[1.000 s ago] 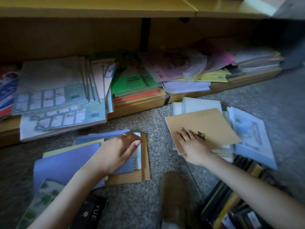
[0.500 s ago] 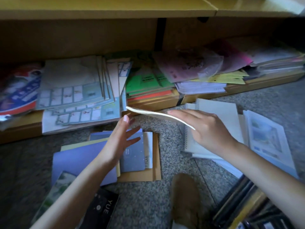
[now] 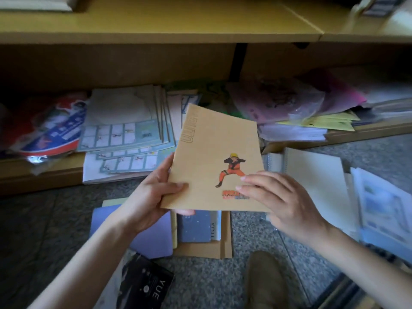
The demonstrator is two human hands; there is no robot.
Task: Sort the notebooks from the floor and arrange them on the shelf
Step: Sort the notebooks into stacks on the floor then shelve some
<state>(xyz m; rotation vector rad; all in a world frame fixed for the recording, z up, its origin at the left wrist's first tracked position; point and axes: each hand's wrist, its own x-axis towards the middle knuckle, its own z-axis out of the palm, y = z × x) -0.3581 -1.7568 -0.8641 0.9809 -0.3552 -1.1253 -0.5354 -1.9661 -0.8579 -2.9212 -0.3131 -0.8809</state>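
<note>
The tan notebook [image 3: 214, 141] is held between the hands: left hand [image 3: 153, 197] grips its lower left edge, thumb on cover; right hand [image 3: 283, 197] fingers lie on its lower right, grip indeterminate.

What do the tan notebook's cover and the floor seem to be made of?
The tan notebook: probably matte kraft card; dull brown, no glare, pressed-in lettering. The floor: likely smooth speckled stone or terrazzo; grey grains, a thin joint line, though blur leaves carpet possible.

Tan notebook [image 3: 214, 161] now lifted off the right pile [image 3: 316, 188], gripped by left hand [image 3: 153, 197] and seemingly right hand [image 3: 283, 197].
</note>
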